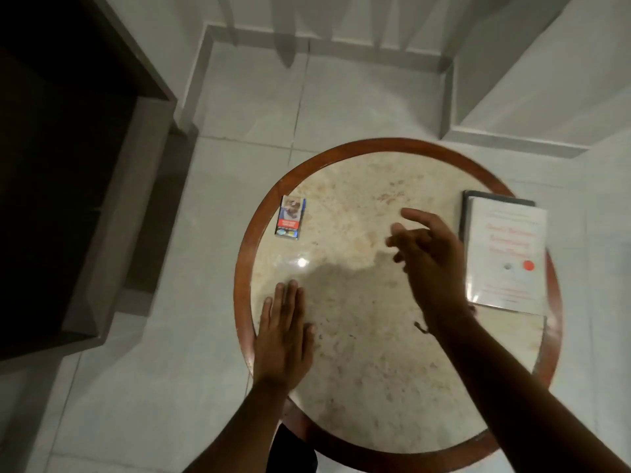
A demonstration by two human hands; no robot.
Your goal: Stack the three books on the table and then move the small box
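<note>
A stack of books (505, 254) lies at the right edge of the round table (358, 387); the top one is white with red lettering, and a dark cover shows beneath it. How many books are in the stack I cannot tell. The small box (290, 217), blue and red, lies near the table's left rim. My left hand (283, 332) rests flat on the tabletop at the near left, fingers together, holding nothing. My right hand (426, 254) hovers over the middle of the table, fingers spread and blurred, just left of the books and well right of the box.
The table has a marble top and a reddish wooden rim (246, 240). A dark wooden piece of furniture (68, 165) stands on the left. White tiled floor (341, 97) and a white step or ledge (546, 80) surround the table.
</note>
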